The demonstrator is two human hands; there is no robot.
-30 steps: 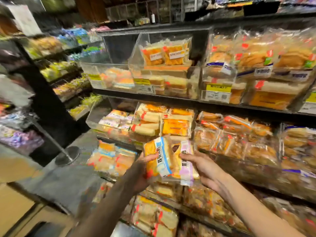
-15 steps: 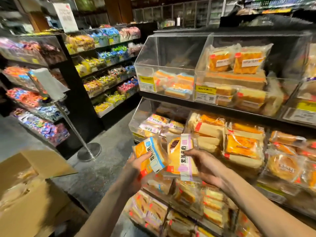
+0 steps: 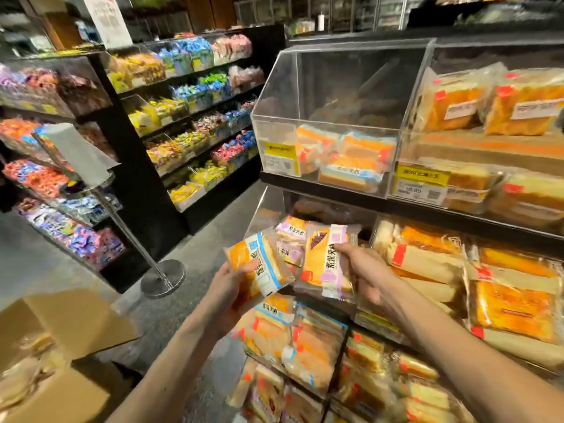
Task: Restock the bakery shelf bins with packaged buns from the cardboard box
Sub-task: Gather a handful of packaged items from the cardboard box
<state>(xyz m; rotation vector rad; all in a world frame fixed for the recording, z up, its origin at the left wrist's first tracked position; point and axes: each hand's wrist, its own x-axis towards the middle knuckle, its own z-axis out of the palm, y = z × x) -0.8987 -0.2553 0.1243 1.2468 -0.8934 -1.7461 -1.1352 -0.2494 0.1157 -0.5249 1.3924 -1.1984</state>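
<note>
Left hand fingers clamp a blue-striped bun pack, right hand fingers clamp a purple-striped bun pack, labels up before the shelf's left-end bins, probably to match each to its bin.

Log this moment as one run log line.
left hand: holds blue-label bun pack | right hand: holds purple-label bun pack | cardboard box: open, lower left | step: neither yet binned
</note>
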